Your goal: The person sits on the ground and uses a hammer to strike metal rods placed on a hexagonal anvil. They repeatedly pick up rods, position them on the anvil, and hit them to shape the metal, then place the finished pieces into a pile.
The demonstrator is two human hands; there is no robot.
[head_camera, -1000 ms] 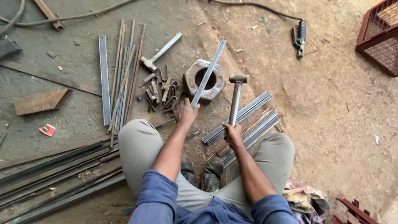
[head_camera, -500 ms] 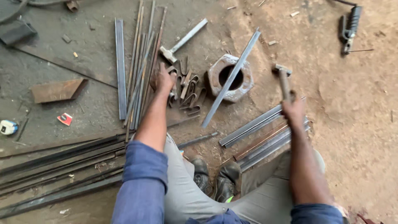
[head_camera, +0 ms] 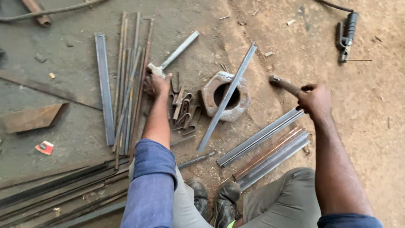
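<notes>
Reaching with the left hand (head_camera: 158, 84) among bent steel pieces (head_camera: 183, 114), fingers not visibly closed on any; right hand (head_camera: 314, 101) grips a hammer (head_camera: 284, 84).
Sharp ends could nick those fingers; the flat bar (head_camera: 228, 97) lying loose across the ring block (head_camera: 225, 97) could slide off.

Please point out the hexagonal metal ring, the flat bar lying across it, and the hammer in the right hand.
hexagonal metal ring (head_camera: 209, 98), head view, on its left rim.
flat bar (head_camera: 236, 82), head view, on its upper half.
hammer (head_camera: 285, 84), head view, on its handle beside the right hand (head_camera: 315, 100).
</notes>
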